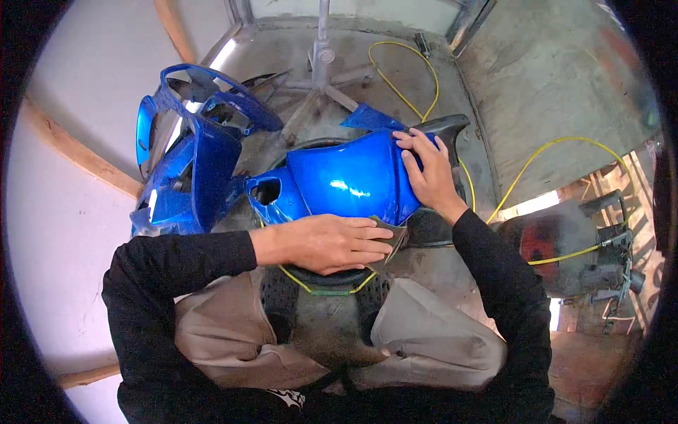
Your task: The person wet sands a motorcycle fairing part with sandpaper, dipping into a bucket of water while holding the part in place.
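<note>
A glossy blue scooter body panel (346, 180) lies before me, with an oval hole at its left end. It rests on a dark round support that looks like a tyre (339, 277). My left hand (328, 244) is flat along the panel's near edge, fingers stretched out to the right. Under its fingertips shows a thin grey-brown piece (393, 239) that could be sandpaper; its full shape is hidden. On the panel's right end rests my right hand (427, 166), fingers spread, holding nothing.
More blue scooter bodywork (205, 155) stands at the left by the white wall. A metal stand (321, 67) rises at the back, near a small blue piece (371, 116). A yellow hose (558, 141) loops to a compressor (558, 247) at right.
</note>
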The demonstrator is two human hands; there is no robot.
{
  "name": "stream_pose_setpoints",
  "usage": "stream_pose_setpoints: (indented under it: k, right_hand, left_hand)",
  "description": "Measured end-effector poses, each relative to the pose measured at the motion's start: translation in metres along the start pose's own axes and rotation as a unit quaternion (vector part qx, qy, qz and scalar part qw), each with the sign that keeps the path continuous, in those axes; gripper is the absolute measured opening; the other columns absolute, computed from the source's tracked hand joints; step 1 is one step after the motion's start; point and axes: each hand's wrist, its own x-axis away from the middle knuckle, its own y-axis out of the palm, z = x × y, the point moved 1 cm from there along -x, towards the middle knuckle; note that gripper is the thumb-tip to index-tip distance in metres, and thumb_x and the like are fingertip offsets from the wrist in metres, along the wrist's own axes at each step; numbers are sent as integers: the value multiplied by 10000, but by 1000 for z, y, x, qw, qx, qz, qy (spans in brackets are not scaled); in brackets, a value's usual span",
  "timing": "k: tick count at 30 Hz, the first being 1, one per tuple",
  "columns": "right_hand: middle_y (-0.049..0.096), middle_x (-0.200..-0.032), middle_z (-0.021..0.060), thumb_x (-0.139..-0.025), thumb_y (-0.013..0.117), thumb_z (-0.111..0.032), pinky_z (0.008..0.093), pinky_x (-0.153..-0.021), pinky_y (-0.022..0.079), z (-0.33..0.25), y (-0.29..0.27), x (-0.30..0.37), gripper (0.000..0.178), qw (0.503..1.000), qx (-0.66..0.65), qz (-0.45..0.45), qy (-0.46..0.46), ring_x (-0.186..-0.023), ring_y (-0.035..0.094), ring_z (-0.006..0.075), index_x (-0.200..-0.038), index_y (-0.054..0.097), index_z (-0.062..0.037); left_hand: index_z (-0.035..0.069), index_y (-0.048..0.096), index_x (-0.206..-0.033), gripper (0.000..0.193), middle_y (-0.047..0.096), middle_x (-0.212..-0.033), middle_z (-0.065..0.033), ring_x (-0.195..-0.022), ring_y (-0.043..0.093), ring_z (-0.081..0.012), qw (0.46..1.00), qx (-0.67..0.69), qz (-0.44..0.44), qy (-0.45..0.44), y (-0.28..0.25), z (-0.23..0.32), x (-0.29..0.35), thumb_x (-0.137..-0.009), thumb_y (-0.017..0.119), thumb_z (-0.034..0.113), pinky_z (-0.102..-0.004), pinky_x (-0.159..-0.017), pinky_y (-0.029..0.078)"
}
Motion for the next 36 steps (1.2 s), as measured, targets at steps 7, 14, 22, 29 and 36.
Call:
stream_pose_setpoints:
  k: [7, 14, 22, 29, 36]
  right_hand:
    - [725, -1432, 63, -1080, 577, -213, 666, -1255, 259, -1, -1, -2, 274, 1000, -2, 18, -5, -1484, 543, 369, -1301, 700, -110]
    - [701, -1493, 80, -1088, 587, -191, 650, -1269, 233, -1, -1, 0, 226, 1000, -7, -5, 1, -1517, 521, 369, -1259, 678, -76]
    - [699, -1500, 76, -1086, 590, -190, 644, -1271, 237, 1, 2, -2, 225, 1000, -10, -5, 6, -1524, 514, 365, -1259, 679, -75]
    - [702, -1484, 67, -1083, 586, -208, 648, -1266, 247, 3, 1, 0, 255, 1000, -3, 4, 0, -1514, 518, 359, -1285, 690, -91]
    - [722, -1437, 68, -1072, 585, -220, 659, -1258, 260, 4, 2, 0, 320, 1000, 1, 5, 0, -1496, 532, 358, -1353, 691, -110]
  left_hand:
    - [67, 553, -1569, 527, 605, -1548, -228, -1443, 580, -414, 921, -52, 176, -343, -14, -28, 16, -1069, 617, 221, -488, -1184, 508]
    - [60, 602, -1510, 466, 618, -1550, -170, -1478, 561, -376, 997, 46, 67, -5, 18, -11, 11, -1079, 628, 236, -499, -1234, 466]
    - [63, 605, -1506, 473, 628, -1530, -169, -1487, 546, -386, 987, -30, 110, -109, 5, -6, 2, -1069, 624, 242, -515, -1230, 466]
    - [54, 585, -1519, 472, 607, -1556, -175, -1503, 528, -375, 970, 8, 164, -182, 5, -34, 12, -1076, 610, 216, -536, -1244, 442]
    - [63, 604, -1481, 477, 625, -1520, -177, -1467, 559, -374, 998, -33, 50, 29, 26, -9, 3, -1049, 674, 254, -511, -1241, 453]
